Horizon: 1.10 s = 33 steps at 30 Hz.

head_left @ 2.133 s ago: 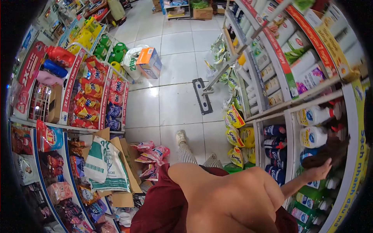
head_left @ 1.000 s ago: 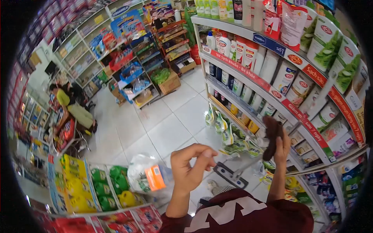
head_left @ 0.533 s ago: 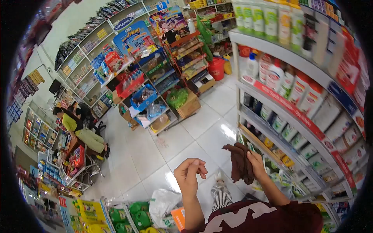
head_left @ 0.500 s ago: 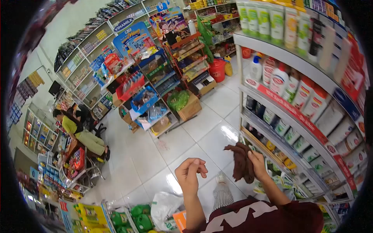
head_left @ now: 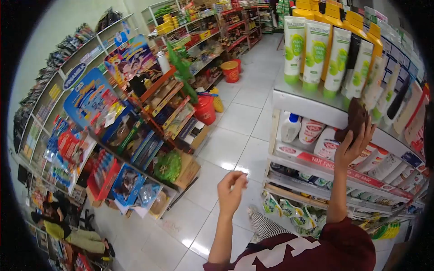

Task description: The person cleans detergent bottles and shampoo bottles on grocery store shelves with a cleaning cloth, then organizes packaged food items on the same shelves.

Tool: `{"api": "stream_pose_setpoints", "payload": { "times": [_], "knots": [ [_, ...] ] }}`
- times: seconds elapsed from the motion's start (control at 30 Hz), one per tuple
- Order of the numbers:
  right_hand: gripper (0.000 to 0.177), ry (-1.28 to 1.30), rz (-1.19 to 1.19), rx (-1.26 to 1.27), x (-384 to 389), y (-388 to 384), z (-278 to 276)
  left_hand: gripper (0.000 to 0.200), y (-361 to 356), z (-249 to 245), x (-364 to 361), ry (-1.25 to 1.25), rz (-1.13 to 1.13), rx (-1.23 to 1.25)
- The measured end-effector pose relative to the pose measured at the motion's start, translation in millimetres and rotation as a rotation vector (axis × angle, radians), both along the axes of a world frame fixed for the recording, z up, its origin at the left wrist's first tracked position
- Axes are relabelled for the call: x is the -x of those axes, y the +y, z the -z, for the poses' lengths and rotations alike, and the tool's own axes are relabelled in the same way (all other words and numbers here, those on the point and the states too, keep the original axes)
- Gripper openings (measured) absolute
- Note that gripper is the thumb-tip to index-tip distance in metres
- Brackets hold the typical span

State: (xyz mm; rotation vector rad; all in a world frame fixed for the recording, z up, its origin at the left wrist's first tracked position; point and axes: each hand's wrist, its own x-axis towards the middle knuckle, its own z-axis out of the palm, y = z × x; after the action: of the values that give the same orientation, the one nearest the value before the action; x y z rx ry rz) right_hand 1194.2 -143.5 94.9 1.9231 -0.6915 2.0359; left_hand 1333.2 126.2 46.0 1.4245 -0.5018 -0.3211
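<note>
My right hand is raised to the shelf unit on the right, holding a dark brown cloth against the front edge of the top shelf. Its fingers extend along the cloth, and part of the palm side is hidden. Just above the cloth stand white and green tubes labelled Hazeline. Below it, on the second shelf, are white and red bottles. My left hand hangs over the tiled floor with its fingers curled in, touching nothing, and I see nothing in it.
Yellow pump bottles stand behind the tubes. Green and white packs sit low on the unit. Across the aisle is a display rack with baskets and a cardboard box. Red buckets stand farther along. A person is at lower left.
My right hand has lifted the cloth from waist height up to the top shelf's edge. My view has turned rightward along the aisle. The left hand stays curled in front of me.
</note>
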Motion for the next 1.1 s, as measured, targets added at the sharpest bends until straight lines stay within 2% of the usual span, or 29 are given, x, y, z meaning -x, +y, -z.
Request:
{"api": "stream_pose_setpoints", "payload": {
  "times": [0.07,0.13,0.27,0.33,0.4,0.43,0.47,0.53,0.57,0.6,0.67,0.73,0.77,0.87,0.9,0.93,1.0,1.03,1.1],
  "knots": [
    [0.038,0.029,-0.055,-0.032,-25.6,9.1,16.3,0.025,-42.9,-4.3,-33.9,-0.333,0.087,-0.061],
    [0.041,0.141,-0.048,-0.057,-60.2,23.7,21.4,0.044,-86.6,-8.1,-59.9,-0.505,0.191,-0.085],
    [0.049,0.361,-0.044,-0.106,-119.9,52.9,27.1,0.058,-161.0,-0.1,-92.8,-0.848,0.301,0.033],
    [0.052,0.384,0.053,-0.078,-127.7,53.5,30.7,0.055,-178.5,7.6,-100.5,-0.563,0.614,0.075],
    [0.052,0.371,0.105,-0.015,-115.1,42.2,37.0,0.053,-184.0,10.1,-108.0,-0.461,0.753,0.026],
    [0.048,0.283,0.089,-0.043,-106.2,38.3,36.3,0.052,-184.8,12.0,-110.7,-0.408,0.819,0.001],
    [0.050,0.260,0.199,-0.082,-93.1,36.4,31.5,0.048,-181.7,10.8,-106.4,-0.354,0.791,-0.006],
    [0.063,-0.013,0.151,-0.291,-76.5,26.9,32.4,0.037,-174.7,5.1,-106.4,-0.261,0.846,-0.018],
    [0.062,0.044,0.136,-0.113,-64.9,22.0,21.0,0.039,-175.0,7.4,-108.5,-0.272,0.877,-0.048],
    [0.053,-0.185,0.209,-0.237,-48.4,10.3,51.4,0.042,-176.4,9.9,-110.0,-0.283,0.905,-0.077],
    [0.048,-0.197,0.557,-0.380,-41.0,28.4,28.4,0.047,-177.6,13.9,-115.3,-0.327,0.968,-0.037],
    [0.046,-0.211,0.618,-0.327,-68.0,53.0,4.7,0.051,-177.8,17.1,-120.3,-0.387,1.035,0.106],
    [0.043,-0.094,0.660,-0.334,-79.4,69.0,14.2,0.052,-178.2,14.7,-126.4,-0.362,1.128,0.082],
    [0.032,0.363,0.282,-0.553,-94.4,71.4,44.7,0.057,-184.7,5.2,-147.7,-0.198,1.474,0.015],
    [0.027,0.497,-0.319,-0.446,-151.1,83.9,-10.8,0.051,-192.0,20.1,-152.1,-0.132,1.536,0.054],
    [0.024,0.600,-0.923,-0.310,-188.4,88.9,-40.1,0.037,-211.5,38.2,-141.3,-0.016,1.687,-0.324],
    [0.027,0.822,-1.011,-0.506,-212.2,83.2,-34.3,0.039,-189.8,11.7,-161.7,-0.210,1.572,0.191],
    [0.033,0.945,-1.051,-0.602,-223.0,78.1,-28.2,0.039,-189.7,17.5,-166.5,-0.124,1.623,0.255],
    [0.033,1.003,-1.122,-0.815,-243.3,62.5,-11.5,0.040,-196.3,27.4,-178.9,0.037,1.707,0.393]
  ]
}}
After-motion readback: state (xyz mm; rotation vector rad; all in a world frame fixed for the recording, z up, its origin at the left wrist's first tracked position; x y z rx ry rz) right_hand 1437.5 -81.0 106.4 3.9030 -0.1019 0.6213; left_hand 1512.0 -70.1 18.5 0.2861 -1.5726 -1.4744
